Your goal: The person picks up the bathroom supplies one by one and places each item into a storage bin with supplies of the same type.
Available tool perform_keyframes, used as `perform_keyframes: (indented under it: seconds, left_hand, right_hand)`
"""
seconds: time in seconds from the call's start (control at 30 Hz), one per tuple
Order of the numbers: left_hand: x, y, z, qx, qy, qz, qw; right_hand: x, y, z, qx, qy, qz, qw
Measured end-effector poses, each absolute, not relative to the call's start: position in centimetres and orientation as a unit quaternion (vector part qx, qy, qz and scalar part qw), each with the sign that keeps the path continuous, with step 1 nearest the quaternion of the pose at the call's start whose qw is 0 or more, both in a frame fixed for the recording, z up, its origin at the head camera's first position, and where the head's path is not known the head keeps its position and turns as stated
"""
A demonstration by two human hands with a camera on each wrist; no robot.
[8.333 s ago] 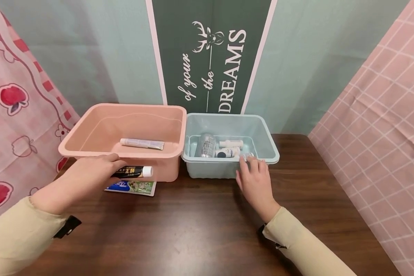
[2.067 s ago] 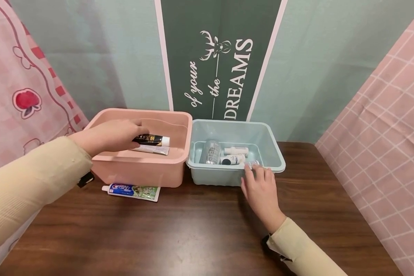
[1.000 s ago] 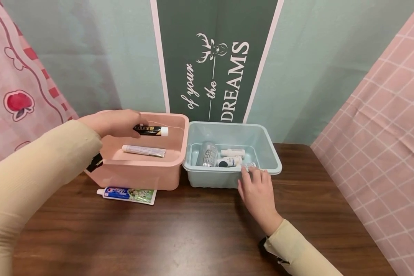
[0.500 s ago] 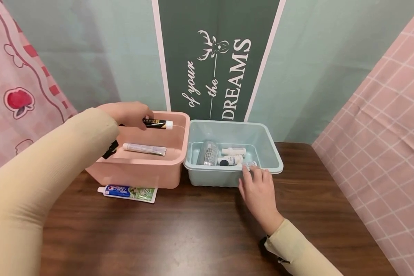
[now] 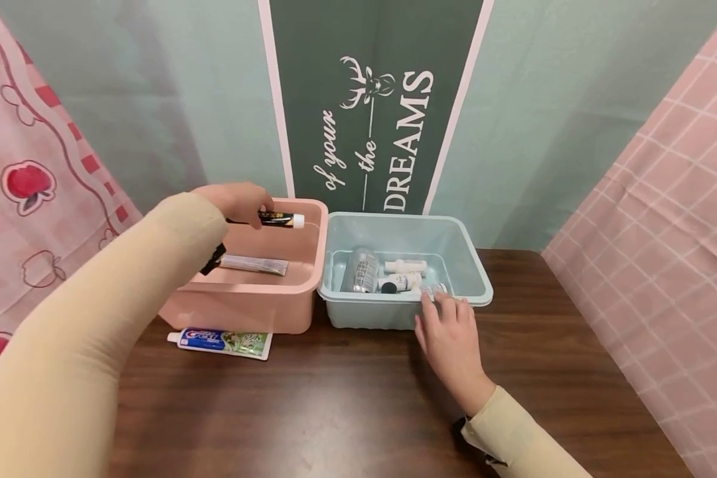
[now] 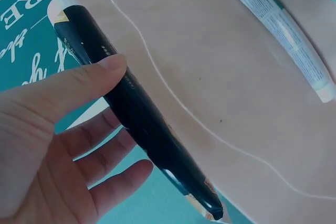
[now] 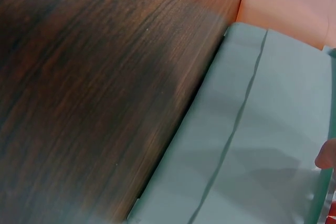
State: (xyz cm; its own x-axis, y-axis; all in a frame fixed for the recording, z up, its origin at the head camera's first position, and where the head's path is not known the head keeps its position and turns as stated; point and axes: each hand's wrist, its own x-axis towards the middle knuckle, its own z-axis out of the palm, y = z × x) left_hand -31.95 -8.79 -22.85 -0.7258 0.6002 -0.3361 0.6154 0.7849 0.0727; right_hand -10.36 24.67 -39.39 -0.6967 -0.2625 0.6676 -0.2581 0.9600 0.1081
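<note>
My left hand (image 5: 239, 199) pinches a black toothpaste tube (image 5: 279, 220) with a white cap over the back of the pink storage bin (image 5: 257, 290). In the left wrist view, the thumb presses one side of the tube (image 6: 134, 103), the fingers behind it. Below, a white tube (image 5: 253, 265) lies on the bin floor. My right hand (image 5: 454, 348) holds the front rim of the light blue storage bin (image 5: 364, 315), fingertips over the edge. In the right wrist view, a thumb tip (image 7: 326, 156) shows at the rim; most of the hand is out of frame.
A blue and green Crest toothpaste tube (image 5: 222, 342) lies before the pink bin. The blue bin contains a clear bottle (image 5: 363, 271), white bottles (image 5: 405, 266) and a small clear item (image 5: 435, 289) near the right fingertips. Curtains surround the wooden table (image 5: 334, 411).
My left hand has lifted the black tube from in front of the pink bin and carried it up and back, slightly right, over it. My right hand stays at the blue bin's rim.
</note>
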Motion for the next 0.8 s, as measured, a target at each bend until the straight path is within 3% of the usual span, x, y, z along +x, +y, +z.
perform_keyframes:
  seconds: [0.2,0.8]
  left_hand:
    - [-32.7,-8.1,-24.2,0.303,0.932,-0.019,0.196]
    - [-33.1,-8.6,-23.8,0.312,0.93,0.019,0.193]
  right_hand:
    - [-10.3,24.7,-39.5,0.151,-0.915,0.005,0.373]
    - [-10.9,24.6,-39.3,0.159,-0.901,0.016,0.402]
